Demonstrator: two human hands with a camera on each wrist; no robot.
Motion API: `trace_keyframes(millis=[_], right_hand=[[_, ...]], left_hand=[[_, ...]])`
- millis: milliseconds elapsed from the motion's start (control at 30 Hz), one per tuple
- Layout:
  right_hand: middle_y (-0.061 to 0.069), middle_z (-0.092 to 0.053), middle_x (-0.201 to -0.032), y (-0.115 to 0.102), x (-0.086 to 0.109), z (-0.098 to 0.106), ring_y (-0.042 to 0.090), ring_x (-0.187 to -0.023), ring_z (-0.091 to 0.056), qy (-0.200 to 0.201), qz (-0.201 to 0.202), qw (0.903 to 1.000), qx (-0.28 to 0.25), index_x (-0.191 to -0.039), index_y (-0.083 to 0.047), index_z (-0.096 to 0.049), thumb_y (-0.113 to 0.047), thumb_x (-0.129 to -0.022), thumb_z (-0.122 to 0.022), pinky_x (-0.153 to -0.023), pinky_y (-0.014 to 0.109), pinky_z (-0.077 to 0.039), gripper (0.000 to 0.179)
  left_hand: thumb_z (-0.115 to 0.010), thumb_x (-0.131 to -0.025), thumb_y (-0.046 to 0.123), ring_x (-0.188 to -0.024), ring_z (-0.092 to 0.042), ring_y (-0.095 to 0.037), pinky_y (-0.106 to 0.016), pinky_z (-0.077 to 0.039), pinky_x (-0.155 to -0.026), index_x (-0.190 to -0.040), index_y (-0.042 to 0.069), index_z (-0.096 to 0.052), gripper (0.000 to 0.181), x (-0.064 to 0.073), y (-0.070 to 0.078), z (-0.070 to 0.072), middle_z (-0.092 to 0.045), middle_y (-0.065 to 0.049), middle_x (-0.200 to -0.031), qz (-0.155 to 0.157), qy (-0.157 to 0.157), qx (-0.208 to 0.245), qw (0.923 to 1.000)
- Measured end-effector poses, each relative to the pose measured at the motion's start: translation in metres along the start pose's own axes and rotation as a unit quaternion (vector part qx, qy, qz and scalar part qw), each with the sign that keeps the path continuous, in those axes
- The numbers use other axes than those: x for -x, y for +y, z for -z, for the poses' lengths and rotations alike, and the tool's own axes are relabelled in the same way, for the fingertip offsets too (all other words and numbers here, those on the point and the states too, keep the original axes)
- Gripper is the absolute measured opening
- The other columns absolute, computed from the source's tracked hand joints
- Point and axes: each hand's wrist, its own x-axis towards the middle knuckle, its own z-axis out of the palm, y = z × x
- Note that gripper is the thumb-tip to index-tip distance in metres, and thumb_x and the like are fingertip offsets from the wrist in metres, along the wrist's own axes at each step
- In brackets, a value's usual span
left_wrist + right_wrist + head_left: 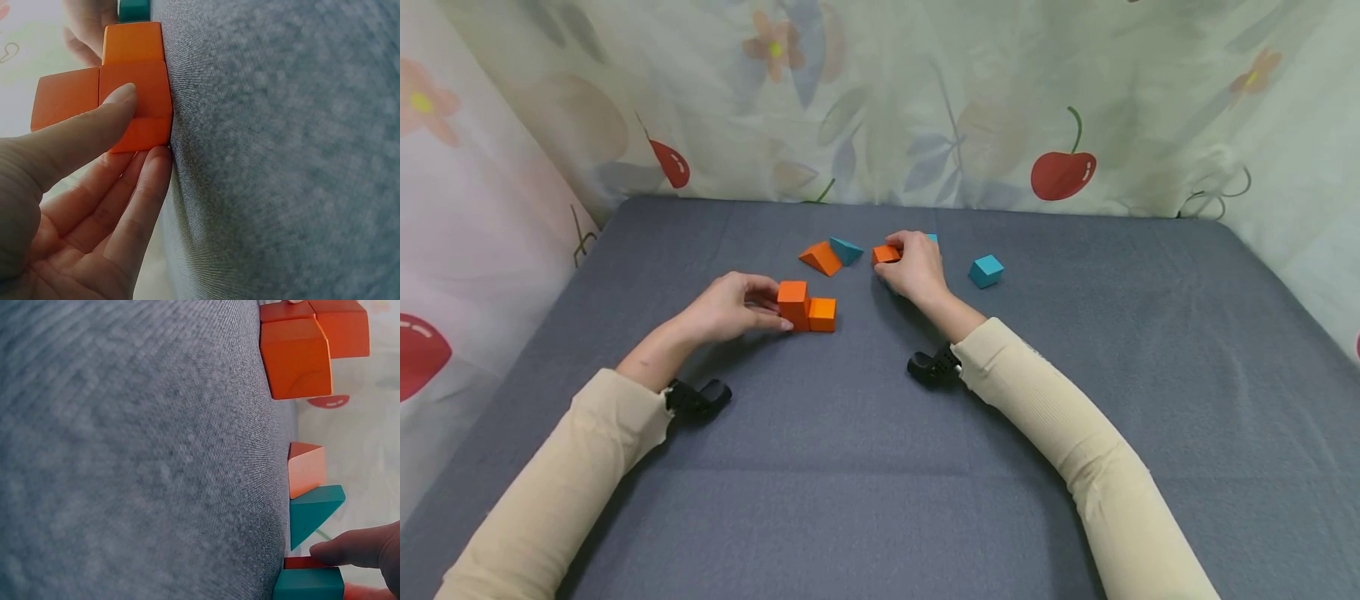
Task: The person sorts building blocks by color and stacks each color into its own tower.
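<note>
My left hand (722, 308) pinches the lower cube of a two-high orange stack (793, 304). In the left wrist view its thumb (119, 103) lies across the front of that lower cube (147, 134), fingers on the side. A lighter orange cube (822, 315) stands against the stack's right side. Farther back, my right hand (917, 265) grips an orange block (885, 255) between thumb and fingers. A blue block (932, 238) shows partly behind this hand. In the right wrist view, that teal block (309, 584) sits right beside the orange one (304, 562).
Left of the right hand lie an orange triangular block (822, 258) and a teal triangular block (846, 250), touching or nearly so. A blue cube (987, 271) sits to the right. Grey cloth (850, 500) covers the table; a patterned curtain (887, 100) hangs behind.
</note>
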Motion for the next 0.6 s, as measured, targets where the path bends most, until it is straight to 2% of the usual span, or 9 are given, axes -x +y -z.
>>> trace_keyframes(millis=[233, 600], right_hand=[[0.014, -0.058, -0.128, -0.0001, 0.0002, 0.0001, 0.027, -0.111, -0.057, 0.0, 0.009, 0.9993, -0.037, -0.132, -0.005, -0.057, -0.014, -0.087, -0.069, -0.093, 0.033, -0.05, 0.047], [0.011, -0.055, -0.131, -0.0028, 0.0057, 0.001, 0.024, -0.111, -0.059, -0.032, 0.063, 0.9923, -0.101, -0.133, -0.008, -0.057, -0.01, -0.087, -0.07, -0.094, 0.03, -0.05, 0.048]], left_hand=[[-0.074, -0.085, 0.013, -0.105, -0.064, -0.026, -0.038, -0.053, -0.092, -0.123, -0.001, -0.059, 0.043, 0.0009, 0.0018, -0.0005, -0.063, -0.019, -0.119, 0.001, 0.001, 0.0, 1.0], [-0.073, -0.085, 0.013, -0.105, -0.064, -0.027, -0.039, -0.053, -0.092, -0.124, -0.002, -0.059, 0.043, 0.0005, 0.001, -0.0008, -0.063, -0.02, -0.119, -0.004, 0.002, -0.004, 1.0]])
